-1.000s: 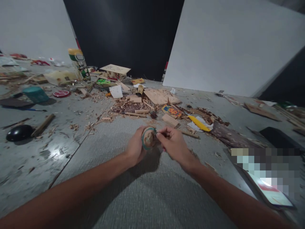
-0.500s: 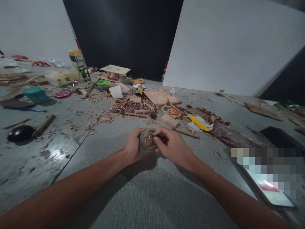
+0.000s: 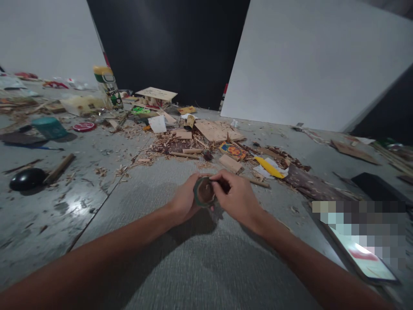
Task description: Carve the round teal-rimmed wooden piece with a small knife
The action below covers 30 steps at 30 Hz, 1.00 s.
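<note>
My left hand (image 3: 186, 199) is closed around the left edge of a small round disc (image 3: 204, 193) with a green rim and a brown middle. A curved pale mark shows on its face, which looks darker and partly shaded. My right hand (image 3: 235, 193) is pinched at the disc's upper right side. Whatever sits between those fingertips is too small to make out. Both hands are held above the grey floor (image 3: 193, 267), with their shadow below.
Wood shavings and scraps spread beyond my hands, with a wooden board (image 3: 217, 130), a wood block (image 3: 230, 163) and a yellow tool (image 3: 269, 167). To the left lie a black rounded object (image 3: 27, 179) and a teal container (image 3: 50, 128). A phone (image 3: 371, 258) lies at right.
The disc has shifted slightly right and turned, so its face looks darker and its heart-like mark is less visible. My right fingertips have moved up along its edge.
</note>
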### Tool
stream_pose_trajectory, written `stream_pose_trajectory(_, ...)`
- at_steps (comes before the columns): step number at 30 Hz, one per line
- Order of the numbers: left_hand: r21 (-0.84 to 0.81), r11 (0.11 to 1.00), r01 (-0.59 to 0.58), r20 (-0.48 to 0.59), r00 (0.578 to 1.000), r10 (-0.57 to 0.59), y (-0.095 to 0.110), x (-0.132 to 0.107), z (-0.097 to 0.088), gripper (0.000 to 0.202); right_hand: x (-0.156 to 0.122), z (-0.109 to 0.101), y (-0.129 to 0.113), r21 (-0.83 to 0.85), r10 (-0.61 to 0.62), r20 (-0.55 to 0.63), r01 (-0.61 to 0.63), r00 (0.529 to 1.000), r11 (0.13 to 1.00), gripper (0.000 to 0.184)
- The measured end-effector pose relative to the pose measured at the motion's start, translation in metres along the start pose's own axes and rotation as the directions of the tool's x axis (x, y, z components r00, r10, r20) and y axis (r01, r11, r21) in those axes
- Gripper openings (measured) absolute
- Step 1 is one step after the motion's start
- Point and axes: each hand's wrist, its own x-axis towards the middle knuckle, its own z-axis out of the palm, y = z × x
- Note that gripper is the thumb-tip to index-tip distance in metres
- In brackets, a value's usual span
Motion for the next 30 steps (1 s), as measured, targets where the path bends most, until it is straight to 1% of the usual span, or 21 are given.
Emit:
stream_pose_trajectory(1, 0.001, 1.000, -0.001, -0.006, 1.000, 0.001, -0.001, 0.000, -0.002, 0.044, 0.000, -0.001, -0.002, -0.014, -0.010, -0.011, 0.010, 1.000, 1.000, 0.013)
stream_pose_trajectory(3, -0.005, 1.000, 0.006, -0.018, 1.000, -0.006, -0.002, 0.000, -0.004, 0.045, 0.001, -0.002, -0.004, -0.016, -0.009, 0.010, 0.009, 1.000, 1.000, 0.013)
stream_pose_trajectory(7, -0.010, 1.000, 0.029, -0.060, 0.998, -0.030, -0.001, -0.001, -0.003, 0.041, 0.000, -0.001, -0.004, 0.011, 0.034, 0.053, -0.034, 0.998, 0.999, 0.011)
stream_pose_trajectory(10, 0.000, 1.000, -0.013, -0.101, 0.995, 0.013, 0.000, -0.001, 0.000, 0.030, -0.002, 0.002, -0.001, 0.111, 0.084, 0.097, -0.094, 0.992, 0.989, 0.010)
stream_pose_trajectory(12, -0.002, 0.999, -0.040, -0.107, 0.993, 0.040, 0.000, 0.000, 0.001, 0.026, -0.003, 0.004, 0.000, 0.179, 0.113, 0.126, -0.134, 0.986, 0.975, 0.012)
stream_pose_trajectory(14, 0.000, 0.999, -0.044, -0.102, 0.994, 0.044, 0.000, 0.000, 0.002, 0.025, -0.003, 0.006, 0.001, 0.194, 0.131, 0.111, -0.150, 0.985, 0.969, 0.012)
stream_pose_trajectory(16, 0.013, 0.999, -0.043, -0.093, 0.995, 0.044, 0.000, 0.000, 0.002, 0.023, -0.003, 0.007, 0.002, 0.161, 0.122, 0.060, -0.131, 0.991, 0.978, 0.011)
stream_pose_trajectory(18, 0.022, 0.998, -0.051, -0.107, 0.993, 0.053, 0.000, 0.000, 0.003, 0.022, -0.002, 0.009, 0.003, 0.127, 0.102, 0.005, -0.102, 0.995, 0.987, 0.011)
stream_pose_trajectory(19, 0.020, 0.999, -0.050, -0.124, 0.991, 0.052, 0.001, -0.001, 0.004, 0.023, -0.002, 0.010, 0.003, 0.132, 0.103, -0.004, -0.101, 0.995, 0.986, 0.010)
stream_pose_trajectory(20, 0.014, 0.999, -0.046, -0.146, 0.988, 0.048, 0.001, -0.002, 0.005, 0.024, -0.002, 0.011, 0.003, 0.156, 0.113, 0.001, -0.112, 0.994, 0.981, 0.009)
stream_pose_trajectory(24, -0.012, 0.999, -0.039, -0.222, 0.974, 0.035, 0.002, -0.005, 0.007, 0.028, -0.003, 0.015, 0.006, 0.294, 0.171, 0.078, -0.186, 0.982, 0.937, 0.006)
stream_pose_trajectory(26, -0.001, 0.999, -0.053, -0.219, 0.974, 0.051, 0.002, -0.005, 0.007, 0.027, -0.003, 0.016, 0.008, 0.319, 0.176, 0.076, -0.191, 0.981, 0.928, 0.007)
stream_pose_trajectory(30, 0.031, 0.998, -0.053, -0.180, 0.982, 0.058, 0.000, -0.004, 0.005, 0.027, -0.003, 0.018, 0.009, 0.376, 0.188, 0.058, -0.196, 0.981, 0.906, 0.007)
